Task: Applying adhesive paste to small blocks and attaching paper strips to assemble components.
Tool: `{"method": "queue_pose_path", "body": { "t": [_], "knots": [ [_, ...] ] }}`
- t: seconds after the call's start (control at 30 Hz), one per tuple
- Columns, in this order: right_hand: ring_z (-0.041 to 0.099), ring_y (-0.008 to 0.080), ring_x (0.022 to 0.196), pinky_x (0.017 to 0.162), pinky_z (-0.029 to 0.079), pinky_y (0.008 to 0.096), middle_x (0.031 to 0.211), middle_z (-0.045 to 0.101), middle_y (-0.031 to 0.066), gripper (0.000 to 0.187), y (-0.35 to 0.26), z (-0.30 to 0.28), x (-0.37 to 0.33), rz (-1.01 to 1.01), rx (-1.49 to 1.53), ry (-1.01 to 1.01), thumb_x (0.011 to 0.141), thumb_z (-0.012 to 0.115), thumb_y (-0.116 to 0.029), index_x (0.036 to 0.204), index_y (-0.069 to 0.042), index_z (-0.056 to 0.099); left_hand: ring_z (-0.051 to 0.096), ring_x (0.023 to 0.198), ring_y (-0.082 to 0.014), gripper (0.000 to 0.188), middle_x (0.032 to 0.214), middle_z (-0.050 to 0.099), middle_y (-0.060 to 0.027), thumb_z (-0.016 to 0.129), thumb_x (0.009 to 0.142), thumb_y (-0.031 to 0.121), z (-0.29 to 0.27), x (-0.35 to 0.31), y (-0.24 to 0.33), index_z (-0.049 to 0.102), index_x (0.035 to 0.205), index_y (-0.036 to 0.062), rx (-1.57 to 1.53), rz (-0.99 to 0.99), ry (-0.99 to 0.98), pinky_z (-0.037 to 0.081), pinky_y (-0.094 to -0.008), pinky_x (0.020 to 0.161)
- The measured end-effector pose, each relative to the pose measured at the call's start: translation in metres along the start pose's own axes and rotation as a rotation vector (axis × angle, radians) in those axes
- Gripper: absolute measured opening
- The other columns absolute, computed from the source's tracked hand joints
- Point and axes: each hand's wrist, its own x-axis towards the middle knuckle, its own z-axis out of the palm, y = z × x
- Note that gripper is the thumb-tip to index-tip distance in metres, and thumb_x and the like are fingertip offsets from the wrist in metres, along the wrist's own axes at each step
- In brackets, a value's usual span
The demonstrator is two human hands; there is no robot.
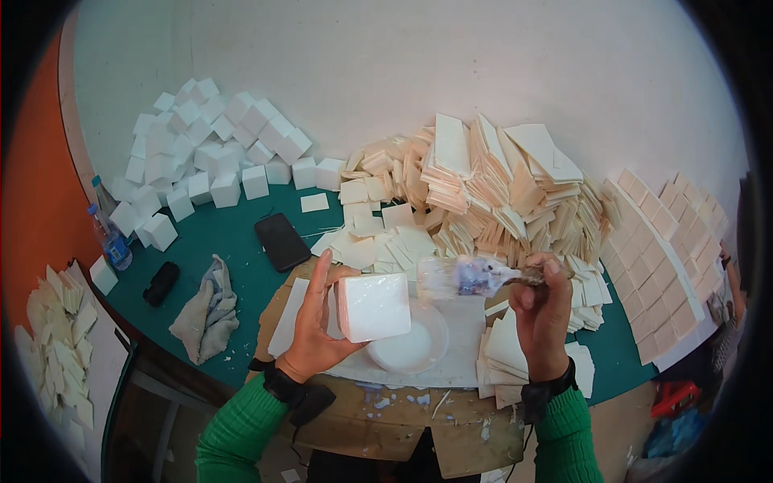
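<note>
In my left hand (312, 326) is a white foam block (375, 307), gripped by its sides between thumb and fingers. Its top face looks wet and glossy, and its left side shows a pale pink layer. My right hand (544, 318) is closed round the handle of a brush (475, 278), whose bristles point left and carry white paste. The brush is right of the block and apart from it. Below them stands a round bowl (409, 342) of white paste, partly hidden by the block, on a white sheet (463, 362).
Foam cubes (225, 191) are heaped at the back left, with stacks of cream sheets (483, 173) beside them. A black phone-like slab (282, 243), a rag (208, 318), a black case (161, 283) and a bottle (114, 241) lie or stand leftward. Tiled boards (656, 274) lean at right.
</note>
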Motion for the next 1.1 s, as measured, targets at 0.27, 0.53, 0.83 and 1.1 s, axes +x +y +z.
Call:
{"method": "queue_pose_path", "body": {
  "t": [0.27,0.53,0.83,1.1],
  "knots": [
    [0.038,0.0050,0.051,0.047,0.030,0.0220,0.064,0.045,-0.0032,0.025,0.005,0.009,-0.003,0.081,-0.074,-0.122,0.092,0.052,-0.033,0.092,-0.008,0.054,0.049,0.114,-0.0247,0.117,0.122,0.050,-0.0136,0.085,0.058,0.005,0.001,0.000,-0.002,0.009,0.147,0.0005,0.002,0.024,0.010,0.030,-0.0371,0.105],
    [0.038,0.0055,0.052,0.048,0.032,0.0228,0.064,0.045,-0.0034,0.024,0.001,-0.011,0.010,0.015,0.117,0.039,0.092,0.050,-0.032,0.093,-0.009,0.055,0.046,0.119,-0.0237,0.115,0.125,0.047,-0.0121,0.084,0.060,0.005,-0.001,0.003,-0.001,0.010,0.147,0.0016,-0.101,-0.120,0.033,0.032,-0.0369,0.104],
    [0.045,0.0074,0.059,0.054,0.037,0.0230,0.069,0.049,-0.0005,0.022,-0.007,-0.011,0.015,0.008,0.067,0.032,0.090,0.053,-0.025,0.100,-0.005,0.056,0.042,0.124,-0.0206,0.089,0.132,0.044,-0.0096,0.078,0.072,0.010,-0.011,0.025,0.008,0.025,0.142,0.0021,-0.223,-0.274,0.177,0.035,-0.0343,0.104],
    [0.053,0.0126,0.068,0.062,0.044,0.0252,0.079,0.056,0.0042,0.024,-0.023,-0.003,-0.005,-0.210,-0.158,-0.158,0.084,0.062,-0.019,0.101,-0.003,0.057,0.045,0.123,-0.0210,0.059,0.133,0.047,-0.0074,0.063,0.089,0.025,-0.018,0.045,0.038,0.035,0.137,0.0053,-0.610,-0.420,0.260,0.038,-0.0360,0.102]
  ]
}}
